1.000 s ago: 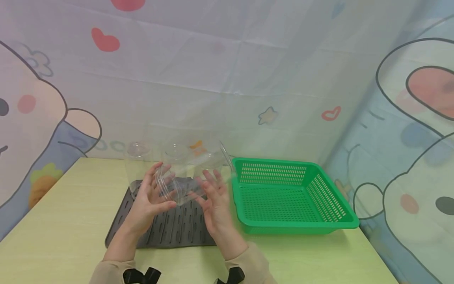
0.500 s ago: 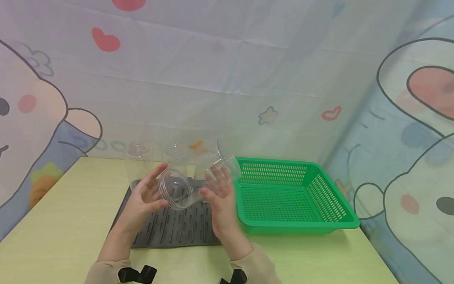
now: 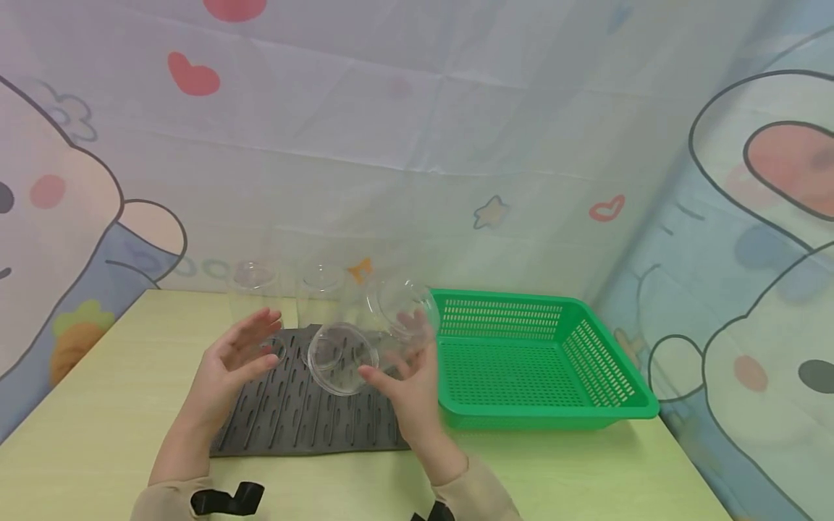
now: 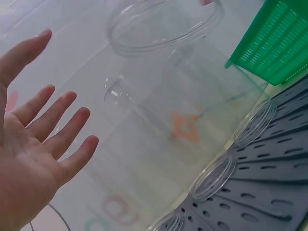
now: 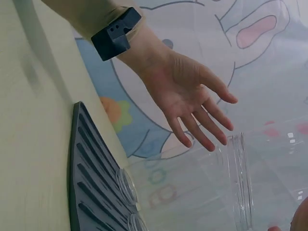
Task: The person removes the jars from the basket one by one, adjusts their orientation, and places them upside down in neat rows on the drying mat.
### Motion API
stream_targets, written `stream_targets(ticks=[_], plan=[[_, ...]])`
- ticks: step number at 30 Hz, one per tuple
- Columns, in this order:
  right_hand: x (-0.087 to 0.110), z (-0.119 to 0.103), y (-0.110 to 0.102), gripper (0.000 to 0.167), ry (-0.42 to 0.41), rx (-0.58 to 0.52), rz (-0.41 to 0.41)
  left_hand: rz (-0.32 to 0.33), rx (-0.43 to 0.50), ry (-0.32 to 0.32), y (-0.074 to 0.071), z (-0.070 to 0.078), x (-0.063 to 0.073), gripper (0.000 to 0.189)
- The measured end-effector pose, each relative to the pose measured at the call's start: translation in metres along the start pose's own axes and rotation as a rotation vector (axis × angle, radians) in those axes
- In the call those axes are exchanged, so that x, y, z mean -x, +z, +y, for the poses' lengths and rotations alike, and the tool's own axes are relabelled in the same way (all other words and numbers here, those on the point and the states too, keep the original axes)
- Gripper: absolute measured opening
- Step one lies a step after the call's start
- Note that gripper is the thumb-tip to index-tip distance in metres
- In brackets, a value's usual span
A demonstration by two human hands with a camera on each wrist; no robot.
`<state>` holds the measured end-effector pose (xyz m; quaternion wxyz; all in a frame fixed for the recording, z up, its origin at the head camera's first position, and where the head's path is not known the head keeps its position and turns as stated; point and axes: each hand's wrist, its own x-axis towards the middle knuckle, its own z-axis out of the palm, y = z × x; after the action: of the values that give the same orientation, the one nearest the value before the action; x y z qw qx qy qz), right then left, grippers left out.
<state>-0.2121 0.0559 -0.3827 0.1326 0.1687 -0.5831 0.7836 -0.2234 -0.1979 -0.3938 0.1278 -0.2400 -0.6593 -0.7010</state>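
Observation:
My right hand grips a tilted clear cup above the dark grey mat, thumb toward me and fingers partly seen through the transparent wall. One ringed end of the cup faces me; a wider ring lies up and to the right. In the left wrist view, a large double ring of clear material shows near the top. My left hand is apart from the cup, on its left, with fingers spread and nothing held; its palm also shows. Other clear cups stand behind, rings on the mat.
The slotted grey mat lies on a pale yellow table. To the right sits a green perforated basket. A printed cloth backdrop rises behind the table.
My left hand has come off the cup and moved left. My right hand keeps the cup and has turned it, so its near end faces me more squarely.

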Motion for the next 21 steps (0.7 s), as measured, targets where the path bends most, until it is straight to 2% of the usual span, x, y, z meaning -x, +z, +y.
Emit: stream_targets(ticks=[4, 12, 17, 21], plan=[[0.003, 0.005, -0.003, 0.113, -0.005, 0.049, 0.006, 0.064, -0.016, -0.030, -0.011, -0.006, 0.004, 0.060], [0.007, 0.023, -0.007, 0.102, -0.109, 0.236, 0.020, 0.171, 0.030, -0.070, -0.032, -0.018, 0.012, 0.057], [0.011, 0.031, -0.008, 0.101, -0.108, 0.319, 0.028, 0.227, 0.053, -0.128, -0.042, -0.030, 0.017, 0.052], [0.013, 0.035, -0.010, 0.100, -0.092, 0.345, 0.041, 0.255, 0.049, -0.187, -0.046, -0.038, 0.019, 0.049]])
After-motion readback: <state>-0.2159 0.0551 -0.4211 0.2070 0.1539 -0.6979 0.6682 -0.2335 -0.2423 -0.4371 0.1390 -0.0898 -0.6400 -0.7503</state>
